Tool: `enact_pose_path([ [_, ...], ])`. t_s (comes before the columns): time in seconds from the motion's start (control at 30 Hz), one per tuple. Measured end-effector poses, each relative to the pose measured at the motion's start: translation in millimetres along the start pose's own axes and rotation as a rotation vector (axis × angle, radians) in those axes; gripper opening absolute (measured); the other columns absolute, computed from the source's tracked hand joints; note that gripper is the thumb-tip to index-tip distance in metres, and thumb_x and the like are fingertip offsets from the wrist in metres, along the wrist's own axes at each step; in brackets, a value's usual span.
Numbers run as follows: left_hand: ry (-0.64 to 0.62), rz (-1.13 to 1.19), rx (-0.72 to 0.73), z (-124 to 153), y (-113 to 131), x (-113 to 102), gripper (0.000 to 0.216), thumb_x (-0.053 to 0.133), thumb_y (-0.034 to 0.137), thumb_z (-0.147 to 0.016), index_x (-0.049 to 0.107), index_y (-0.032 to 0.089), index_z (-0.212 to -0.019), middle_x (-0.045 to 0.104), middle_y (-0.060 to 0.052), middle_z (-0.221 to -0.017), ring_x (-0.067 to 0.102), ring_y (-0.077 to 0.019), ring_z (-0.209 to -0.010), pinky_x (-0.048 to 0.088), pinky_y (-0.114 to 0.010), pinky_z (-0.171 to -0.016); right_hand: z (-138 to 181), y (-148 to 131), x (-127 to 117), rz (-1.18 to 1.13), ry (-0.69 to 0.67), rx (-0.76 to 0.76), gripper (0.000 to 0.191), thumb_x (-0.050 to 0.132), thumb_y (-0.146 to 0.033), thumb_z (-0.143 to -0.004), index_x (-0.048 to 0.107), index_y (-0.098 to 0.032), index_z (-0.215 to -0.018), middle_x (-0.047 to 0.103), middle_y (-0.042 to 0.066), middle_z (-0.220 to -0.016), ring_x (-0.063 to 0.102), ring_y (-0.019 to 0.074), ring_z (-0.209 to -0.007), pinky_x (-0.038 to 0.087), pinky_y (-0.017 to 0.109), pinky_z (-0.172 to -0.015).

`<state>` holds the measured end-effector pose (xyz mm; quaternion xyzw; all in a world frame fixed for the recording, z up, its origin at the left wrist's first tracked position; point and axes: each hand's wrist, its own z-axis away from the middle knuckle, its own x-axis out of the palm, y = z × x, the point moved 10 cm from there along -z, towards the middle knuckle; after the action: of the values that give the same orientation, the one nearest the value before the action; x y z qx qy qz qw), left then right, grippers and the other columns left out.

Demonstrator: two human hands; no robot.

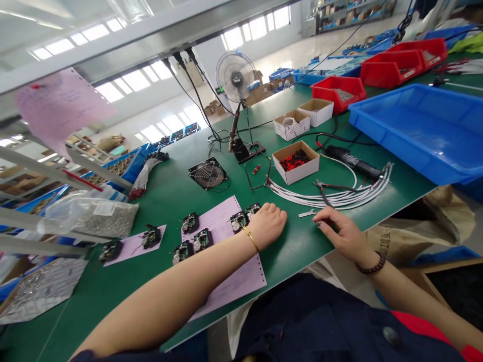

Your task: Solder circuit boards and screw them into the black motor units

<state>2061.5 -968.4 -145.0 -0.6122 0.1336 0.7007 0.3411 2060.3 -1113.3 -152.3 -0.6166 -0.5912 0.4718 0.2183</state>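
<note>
My left hand (268, 224) rests knuckles-up on the green table, its fingers curled closed and the palm side hidden. It lies beside small black-and-green modules (239, 221) on a pink sheet (241, 274); several similar modules are left of my forearm. My right hand (339, 234) is over the table's front edge, thumb and fingers pinched together at a tiny dark piece too small to name. Just beyond its fingertips lies a small open-ended wrench (307, 213). Pliers (320, 185) with dark handles lie across a curved bundle of white cables (302, 200).
A cardboard box of red and black parts (296, 177) stands past the cables, near a soldering iron stand (245, 151) and a square fan (209, 174). A blue tray (418, 130) and red bins (337, 94) occupy the right. A bag of small parts (107, 217) sits left.
</note>
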Motion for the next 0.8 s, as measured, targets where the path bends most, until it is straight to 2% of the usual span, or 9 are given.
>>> enact_pose_path([
  [0.3,0.040,0.044,0.006,-6,6,-2,0.028,0.036,0.010,-0.099,0.064,0.012,-0.098,0.067,-0.018,-0.090,0.058,-0.0311,-0.087,0.036,-0.043,-0.078,6,5,3,0.062,-0.007,0.023,0.016,0.051,-0.027,-0.099,0.066,-0.023,-0.097,0.067,0.005,-0.088,0.064,0.0195,-0.079,0.053,0.032,-0.070],
  [0.47,0.063,0.106,-0.047,1,2,-22,0.025,0.037,0.014,-0.102,0.062,0.014,-0.100,0.067,-0.015,-0.093,0.059,-0.0288,-0.092,0.038,-0.042,-0.082,7,7,1,0.081,0.002,0.007,0.014,0.053,-0.027,-0.098,0.067,-0.024,-0.097,0.069,0.004,-0.086,0.066,0.0190,-0.078,0.054,0.030,-0.068],
  [0.57,0.097,0.188,-0.140,16,-24,-46,0.019,0.040,0.015,-0.101,0.060,0.015,-0.101,0.067,-0.014,-0.095,0.059,-0.0289,-0.094,0.039,-0.042,-0.085,7,9,-2,0.102,0.012,0.014,0.014,0.054,-0.029,-0.097,0.068,-0.025,-0.096,0.070,0.003,-0.085,0.067,0.0184,-0.075,0.054,0.029,-0.066],
  [0.67,0.138,0.319,-0.287,42,-70,-65,0.014,0.048,0.010,-0.092,0.058,0.017,-0.099,0.066,-0.009,-0.092,0.060,-0.0261,-0.087,0.041,-0.040,-0.081,8,12,-3,0.132,0.011,0.031,0.015,0.055,-0.033,-0.096,0.068,-0.025,-0.095,0.071,0.004,-0.085,0.068,0.0193,-0.074,0.055,0.030,-0.066],
  [0.73,0.166,0.434,-0.391,62,-104,-68,0.018,0.050,0.006,-0.084,0.056,0.019,-0.095,0.064,-0.006,-0.089,0.058,-0.0227,-0.079,0.041,-0.037,-0.074,8,15,-2,0.152,-0.002,0.048,0.017,0.056,-0.035,-0.095,0.069,-0.024,-0.094,0.072,0.005,-0.085,0.069,0.0206,-0.075,0.056,0.032,-0.067],
  [0.8,0.198,0.571,-0.483,81,-134,-60,0.020,0.052,0.004,-0.079,0.053,0.020,-0.089,0.061,-0.002,-0.084,0.056,-0.0197,-0.073,0.041,-0.034,-0.069,8,19,-1,0.166,-0.017,0.063,0.019,0.056,-0.038,-0.094,0.070,-0.025,-0.094,0.072,0.005,-0.085,0.070,0.0216,-0.076,0.057,0.033,-0.069],
])
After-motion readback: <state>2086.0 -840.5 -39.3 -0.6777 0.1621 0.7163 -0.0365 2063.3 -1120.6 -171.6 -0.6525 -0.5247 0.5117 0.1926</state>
